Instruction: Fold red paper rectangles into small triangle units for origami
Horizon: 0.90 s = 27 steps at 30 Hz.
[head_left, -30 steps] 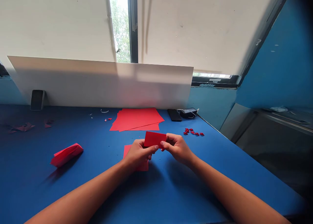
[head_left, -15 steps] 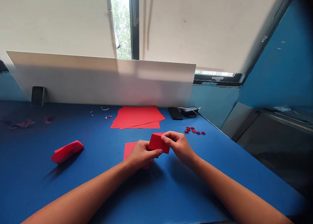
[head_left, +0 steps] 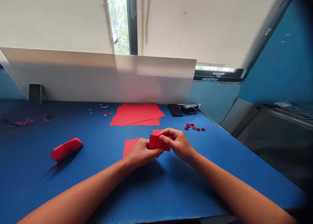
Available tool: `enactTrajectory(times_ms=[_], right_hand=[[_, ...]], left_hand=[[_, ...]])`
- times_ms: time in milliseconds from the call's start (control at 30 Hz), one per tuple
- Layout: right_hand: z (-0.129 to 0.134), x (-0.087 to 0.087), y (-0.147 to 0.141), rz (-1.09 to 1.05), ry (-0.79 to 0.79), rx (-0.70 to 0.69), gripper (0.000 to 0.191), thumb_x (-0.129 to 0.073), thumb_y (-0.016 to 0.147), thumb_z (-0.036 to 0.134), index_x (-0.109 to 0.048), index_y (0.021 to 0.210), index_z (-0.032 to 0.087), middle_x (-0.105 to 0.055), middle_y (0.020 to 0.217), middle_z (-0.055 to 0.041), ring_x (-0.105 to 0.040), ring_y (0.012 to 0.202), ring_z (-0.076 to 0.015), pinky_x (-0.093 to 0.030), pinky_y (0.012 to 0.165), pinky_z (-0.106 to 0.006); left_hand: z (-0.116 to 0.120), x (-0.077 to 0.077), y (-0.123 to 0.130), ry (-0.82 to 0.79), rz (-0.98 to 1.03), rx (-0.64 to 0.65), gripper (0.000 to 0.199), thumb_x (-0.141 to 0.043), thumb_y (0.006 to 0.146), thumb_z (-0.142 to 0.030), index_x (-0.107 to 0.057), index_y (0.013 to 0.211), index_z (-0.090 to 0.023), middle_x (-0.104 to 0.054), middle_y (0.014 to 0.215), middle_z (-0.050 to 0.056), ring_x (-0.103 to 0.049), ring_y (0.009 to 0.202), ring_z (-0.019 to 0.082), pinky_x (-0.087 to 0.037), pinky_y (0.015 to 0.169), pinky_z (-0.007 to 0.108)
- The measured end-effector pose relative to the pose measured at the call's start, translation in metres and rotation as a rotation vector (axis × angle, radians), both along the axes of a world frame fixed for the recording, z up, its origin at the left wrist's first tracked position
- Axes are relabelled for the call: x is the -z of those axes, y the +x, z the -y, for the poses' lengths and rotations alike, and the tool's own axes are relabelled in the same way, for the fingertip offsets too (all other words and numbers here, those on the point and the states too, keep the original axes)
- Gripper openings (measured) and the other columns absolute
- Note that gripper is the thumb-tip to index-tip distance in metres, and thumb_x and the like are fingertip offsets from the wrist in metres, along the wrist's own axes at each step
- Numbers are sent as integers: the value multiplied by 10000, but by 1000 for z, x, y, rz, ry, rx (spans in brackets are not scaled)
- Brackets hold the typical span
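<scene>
Between both hands, above the blue table, is a small folded piece of red paper [head_left: 156, 143]. My left hand [head_left: 144, 152] grips its lower left edge, thumb along the front. My right hand [head_left: 178, 144] pinches its upper right part between thumb and fingers. A strip of red paper shows above the folded piece, behind the right fingers; I cannot tell whether it belongs to it. Partly covered by my left hand, a flat red sheet [head_left: 129, 146] lies on the table. Several tiny folded red pieces [head_left: 193, 127] sit to the right, beyond my right hand.
A stack of large red sheets [head_left: 139, 113] lies at the back of the blue table [head_left: 146, 198]. At the left rests a bulky folded red paper [head_left: 66, 149]. A phone [head_left: 35, 94] leans on a white board [head_left: 97, 77]. A black phone-like slab [head_left: 175, 110] and cabled device [head_left: 189, 108] lie back right.
The front of the held red paper now looks like a level, narrower rectangle instead of a tilted one, and a red strip shows above it. Both hands keep their grip. The view has shifted slightly.
</scene>
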State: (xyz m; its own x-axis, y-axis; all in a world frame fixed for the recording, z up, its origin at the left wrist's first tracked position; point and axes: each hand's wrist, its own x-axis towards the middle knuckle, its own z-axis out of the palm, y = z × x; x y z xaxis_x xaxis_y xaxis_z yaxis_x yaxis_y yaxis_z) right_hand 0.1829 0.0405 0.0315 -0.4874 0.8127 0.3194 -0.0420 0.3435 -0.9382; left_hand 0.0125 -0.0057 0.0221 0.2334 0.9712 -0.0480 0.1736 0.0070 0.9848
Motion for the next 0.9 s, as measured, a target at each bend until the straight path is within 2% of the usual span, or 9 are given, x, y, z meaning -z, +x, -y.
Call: enactTrajectory(times_ms=[100, 167, 433, 633, 900], right_hand=[[1, 0, -1, -72, -119, -106, 406, -730, 752, 308, -532, 1092, 207, -656, 914, -39, -633, 756, -165, -492, 637, -274], [1, 0, -2, -69, -138, -135, 478, -755, 729, 278, -494, 1123, 210, -659, 921, -45, -636, 758, -164, -495, 638, -276], [-2, 0, -1, -42, -158, -118, 543, -791, 682, 293, -463, 1105, 201, -651, 779, -7, -633, 656, -164, -508, 640, -324], [-7, 0, 1, 26, -157, -141, 555, -758, 719, 316, -414, 1137, 198, -667, 725, 1, -646, 619, -169, -516, 618, -330], [-12, -8, 9, 7, -139, -39, 538, -732, 706, 257, -380, 1111, 210, -658, 654, 39, -623, 559, -148, -495, 596, -304]], left_hand=[[-2, 0, -3, 15, 80, -62, 271, -692, 718, -394, -609, 657, -143, -519, 508, -35, -446, 428, 78, -358, 420, 194], [-3, -1, -5, 26, 125, -96, 292, -706, 709, -405, -601, 647, -140, -500, 494, -41, -422, 425, 69, -360, 435, 193], [-7, 1, -6, 30, 152, -96, 309, -701, 709, -437, -634, 664, -139, -488, 475, -39, -390, 416, 69, -333, 436, 202], [-10, 4, -9, 22, 124, -97, 260, -680, 721, -364, -594, 615, -143, -491, 444, -38, -396, 405, 72, -319, 449, 210], [-17, -3, -22, 33, 137, -101, 279, -668, 731, -380, -579, 613, -144, -499, 459, -36, -404, 429, 76, -326, 467, 213]])
